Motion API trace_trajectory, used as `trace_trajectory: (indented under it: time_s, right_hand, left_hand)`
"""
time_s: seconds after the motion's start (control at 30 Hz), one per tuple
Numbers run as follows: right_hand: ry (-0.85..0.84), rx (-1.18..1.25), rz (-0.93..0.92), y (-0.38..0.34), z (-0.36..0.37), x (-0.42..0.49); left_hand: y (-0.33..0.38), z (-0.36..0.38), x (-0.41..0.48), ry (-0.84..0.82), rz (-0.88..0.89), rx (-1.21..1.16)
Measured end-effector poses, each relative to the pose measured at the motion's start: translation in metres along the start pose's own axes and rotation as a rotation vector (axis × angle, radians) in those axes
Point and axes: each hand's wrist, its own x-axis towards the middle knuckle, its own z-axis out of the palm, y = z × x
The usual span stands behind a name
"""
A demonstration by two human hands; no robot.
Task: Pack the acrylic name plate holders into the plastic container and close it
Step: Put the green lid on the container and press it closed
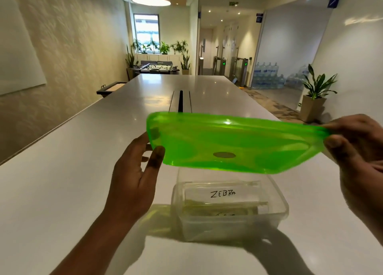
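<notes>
A clear plastic container (277, 212) sits open on the white table (62, 181), near its front edge. Inside lie acrylic name plate holders (223, 196); the top one carries a card reading "ZEBRA". A translucent green lid (232, 142) hovers tilted in the air just above and behind the container. My left hand (132, 181) pinches the lid's left edge between thumb and fingers. My right hand (358, 150) pinches the lid's right corner.
The long white table runs away from me, with a black cable slot (180, 101) along its middle. A potted plant (315, 96) stands on the floor to the right. A dark tray-like stand (109, 89) is beside the table's left edge.
</notes>
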Motion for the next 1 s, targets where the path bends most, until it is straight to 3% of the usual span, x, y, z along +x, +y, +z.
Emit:
trace_trajectory:
  time_s: [0.2, 0.37, 0.5, 0.57, 0.73, 1.0]
  right_hand:
    - [0.159, 0.133, 0.211, 0.001, 0.003, 0.006]
    - [0.317, 0.17, 0.442, 0.009, 0.019, -0.003]
    - [0.213, 0.287, 0.796, 0.03, 0.026, -0.022]
    - [0.143, 0.184, 0.881, 0.04, 0.027, -0.033]
    - [0.02, -0.034, 0.95, 0.062, 0.024, -0.049]
    - [-0.044, -0.111, 0.968, 0.083, 0.029, -0.057]
  left_hand:
    - [0.015, -0.001, -0.005, 0.008, -0.003, -0.087]
    - [0.005, 0.021, -0.017, 0.025, -0.24, -0.163]
    - [-0.004, 0.038, -0.029, 0.074, -0.385, -0.148]
    - [-0.012, 0.043, -0.03, 0.054, -0.414, -0.067]
    - [-0.023, 0.047, -0.024, -0.168, -0.406, 0.228]
    - [-0.03, 0.055, -0.017, -0.231, -0.401, 0.411]
